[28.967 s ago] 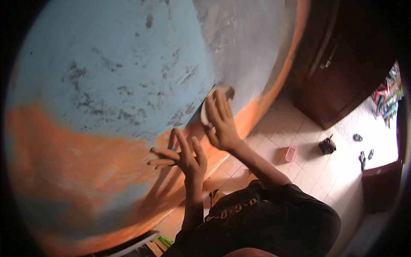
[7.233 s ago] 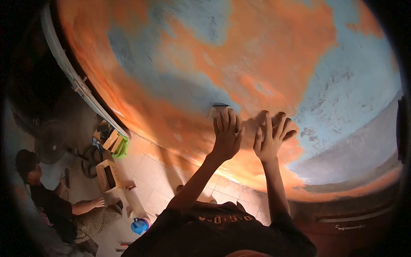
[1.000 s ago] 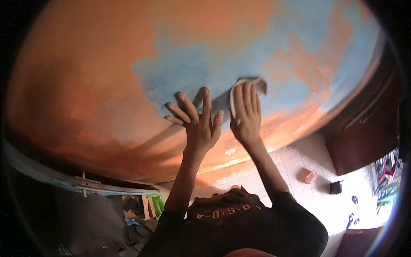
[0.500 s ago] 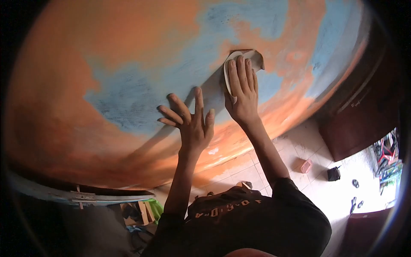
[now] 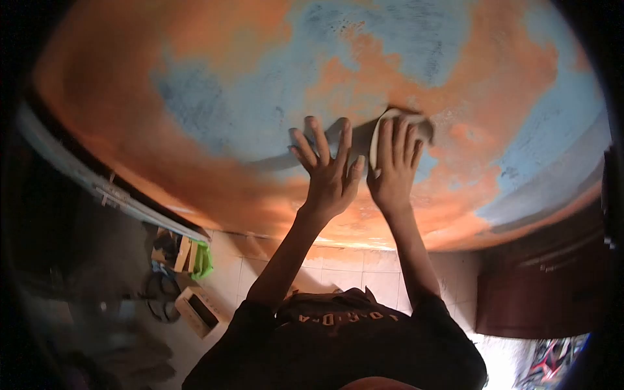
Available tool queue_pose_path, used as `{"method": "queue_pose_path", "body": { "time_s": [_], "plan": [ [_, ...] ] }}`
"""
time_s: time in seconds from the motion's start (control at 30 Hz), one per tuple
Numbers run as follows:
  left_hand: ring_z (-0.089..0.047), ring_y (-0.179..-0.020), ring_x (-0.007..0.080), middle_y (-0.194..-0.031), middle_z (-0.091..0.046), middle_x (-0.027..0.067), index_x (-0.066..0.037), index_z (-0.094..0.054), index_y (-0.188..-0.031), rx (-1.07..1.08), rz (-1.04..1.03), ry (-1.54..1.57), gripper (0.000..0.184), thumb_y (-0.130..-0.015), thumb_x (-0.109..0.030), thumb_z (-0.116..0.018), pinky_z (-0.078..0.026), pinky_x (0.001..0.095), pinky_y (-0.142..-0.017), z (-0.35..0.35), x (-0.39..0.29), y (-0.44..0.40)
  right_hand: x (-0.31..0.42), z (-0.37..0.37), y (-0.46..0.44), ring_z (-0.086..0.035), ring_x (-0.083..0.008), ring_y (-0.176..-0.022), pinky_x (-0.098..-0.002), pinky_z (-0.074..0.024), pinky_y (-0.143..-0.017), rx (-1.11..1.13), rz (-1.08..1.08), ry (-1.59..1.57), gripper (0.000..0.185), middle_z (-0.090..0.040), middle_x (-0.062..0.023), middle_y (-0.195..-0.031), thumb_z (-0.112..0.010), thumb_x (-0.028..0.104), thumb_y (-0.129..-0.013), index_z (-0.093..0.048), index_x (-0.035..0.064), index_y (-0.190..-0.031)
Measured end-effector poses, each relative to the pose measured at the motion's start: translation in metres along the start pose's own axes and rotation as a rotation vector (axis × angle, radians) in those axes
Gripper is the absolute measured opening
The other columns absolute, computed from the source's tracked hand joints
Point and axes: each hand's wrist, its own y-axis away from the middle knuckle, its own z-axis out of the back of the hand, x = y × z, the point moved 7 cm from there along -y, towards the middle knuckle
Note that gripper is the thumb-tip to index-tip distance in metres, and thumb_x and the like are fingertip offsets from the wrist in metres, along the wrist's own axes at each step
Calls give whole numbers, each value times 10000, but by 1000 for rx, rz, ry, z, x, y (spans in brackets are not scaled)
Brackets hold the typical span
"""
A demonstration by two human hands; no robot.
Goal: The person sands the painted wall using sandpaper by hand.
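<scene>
A wall [image 5: 260,130] with patchy orange and blue paint fills the upper view. My right hand [image 5: 395,172] presses a sheet of sandpaper [image 5: 426,127] against it. The fingers lie close together over the sheet, whose pale edges curl up around them; its face toward the wall is hidden. To the left, my left hand [image 5: 328,169] rests with spread fingers on or very near the painted surface, holding nothing.
Pale floor tiles [image 5: 341,260] run along the wall's foot. Cardboard boxes [image 5: 200,312] and a green bag [image 5: 203,260] stand at lower left. A dark reddish panel [image 5: 539,302] is at lower right, with cluttered items [image 5: 552,364] beyond it.
My view has turned, so the wall patches sit differently. My right hand and the sandpaper appear lower and further right in view; my left hand is nearer to them, still spread.
</scene>
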Motion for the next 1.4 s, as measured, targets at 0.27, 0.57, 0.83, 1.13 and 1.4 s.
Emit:
{"method": "queue_pose_path", "body": {
  "time_s": [0.27,0.57,0.83,1.13,1.4],
  "plan": [
    [188,-1382,603,-1543,100,383,-67,-200,-1551,-15,-15,-24,590,-1045,-354,-301,80,677,-1082,1,-27,2,-12,39,-53,-174,-382,-1480,-569,-100,-1171,11,70,-21,699,-253,-188,-1585,-552,156,-882,-303,88,-1531],
    [129,-1375,639,-1543,81,386,-124,-242,-1552,-84,-37,63,573,-1035,-357,-326,3,751,-1037,-11,-46,-1,-46,45,-30,-221,-375,-1466,-579,-181,-1146,-17,5,38,777,-275,-172,-1579,-663,160,-806,-347,106,-1513],
    [166,-1395,595,-1575,93,323,-194,-282,-1546,11,-153,69,547,-1041,-402,-316,56,762,-1023,-37,-70,-8,-77,29,26,-301,-397,-1422,-586,-191,-1142,72,-97,28,766,-300,-207,-1557,-647,101,-775,-387,116,-1496],
    [254,-1365,592,-1570,173,301,-182,-261,-1552,158,-157,-69,560,-1038,-395,-325,127,746,-1008,-98,-133,-8,-174,71,48,-259,-449,-1424,-584,-206,-1143,-49,-145,53,753,-261,-257,-1554,-592,87,-766,-407,166,-1492],
    [268,-1363,585,-1579,146,295,-185,-319,-1534,46,-132,0,557,-1026,-393,-414,154,744,-994,-194,-242,-9,-316,159,35,-230,-465,-1436,-600,-187,-1138,-195,-163,75,550,-278,-294,-1534,-491,160,-931,-420,48,-1465]
  ]
}}
